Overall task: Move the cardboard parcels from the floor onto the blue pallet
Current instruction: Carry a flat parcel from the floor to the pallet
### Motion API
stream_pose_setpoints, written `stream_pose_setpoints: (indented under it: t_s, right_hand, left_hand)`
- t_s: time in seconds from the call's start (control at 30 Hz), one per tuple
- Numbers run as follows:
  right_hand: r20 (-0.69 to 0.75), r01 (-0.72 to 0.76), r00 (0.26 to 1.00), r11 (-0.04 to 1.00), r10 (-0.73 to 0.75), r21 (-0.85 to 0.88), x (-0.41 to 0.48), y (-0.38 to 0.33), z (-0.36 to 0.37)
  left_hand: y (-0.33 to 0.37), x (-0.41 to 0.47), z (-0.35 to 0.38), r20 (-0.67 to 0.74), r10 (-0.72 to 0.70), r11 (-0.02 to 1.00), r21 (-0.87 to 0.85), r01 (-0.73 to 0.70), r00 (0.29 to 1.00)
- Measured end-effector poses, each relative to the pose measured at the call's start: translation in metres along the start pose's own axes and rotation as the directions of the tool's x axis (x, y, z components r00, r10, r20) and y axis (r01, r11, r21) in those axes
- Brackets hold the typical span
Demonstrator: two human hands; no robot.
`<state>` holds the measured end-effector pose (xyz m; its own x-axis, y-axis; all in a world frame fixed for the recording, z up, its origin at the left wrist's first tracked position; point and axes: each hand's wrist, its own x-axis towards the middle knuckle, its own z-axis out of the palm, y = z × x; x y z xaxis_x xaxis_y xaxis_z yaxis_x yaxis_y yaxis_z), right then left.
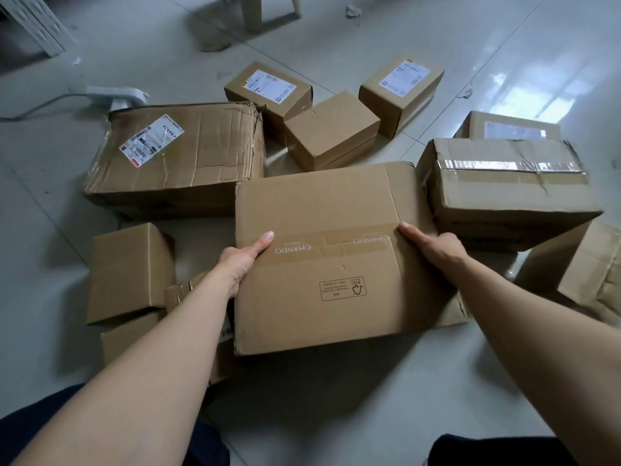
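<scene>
A mid-sized cardboard parcel [336, 260] with brown tape printed "CHANDO" lies in front of me. My left hand [242, 260] grips its left edge, thumb on top. My right hand [433, 250] grips its right edge, thumb on the tape. Whether it is off the floor I cannot tell. Around it lie several more parcels: a big crumpled one [181, 163] at the left, a taped one [504, 193] at the right, three small ones [332, 132] behind. No blue pallet shows in view.
Small boxes [131, 270] sit under my left forearm, and another box [584, 264] lies at the right edge. A white power strip [114, 95] with its cable lies on the glossy tiled floor [369, 398]. White furniture legs [252, 11] stand at the back.
</scene>
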<state>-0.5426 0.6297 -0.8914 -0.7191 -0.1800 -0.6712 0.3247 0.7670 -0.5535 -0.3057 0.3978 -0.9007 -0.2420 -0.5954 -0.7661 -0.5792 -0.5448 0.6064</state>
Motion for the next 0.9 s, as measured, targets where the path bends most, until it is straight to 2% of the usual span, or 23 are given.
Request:
stream_pose_setpoints:
  t_s: [0.17,0.37,0.63,0.77,0.9]
  right_hand:
    - [0.022,-0.006,1.000,1.000,0.005,0.027,-0.002,-0.002,-0.002]
    - [0.057,-0.001,0.998,1.000,0.002,-0.005,-0.014,0.002,-0.010]
    - [0.059,0.036,0.998,0.999,-0.038,0.035,-0.031,-0.020,-0.026]
    - [0.036,0.070,0.997,0.997,-0.071,0.014,-0.042,-0.031,-0.034]
    - [0.021,0.088,0.996,0.994,-0.090,0.071,-0.053,-0.043,-0.039]
  left_hand:
    - [0.006,-0.004,0.000,0.081,-0.072,0.996,-0.041,0.076,0.994]
    - [0.007,-0.010,-0.003,0.087,-0.066,0.998,0.002,0.067,0.994]
    - [0.031,-0.038,-0.008,0.090,0.010,1.000,0.009,-0.011,0.996]
    - [0.047,-0.054,-0.012,0.082,0.051,0.996,0.068,-0.057,0.995]
    - [0.069,-0.067,-0.020,0.048,0.110,0.988,0.103,-0.115,0.993]
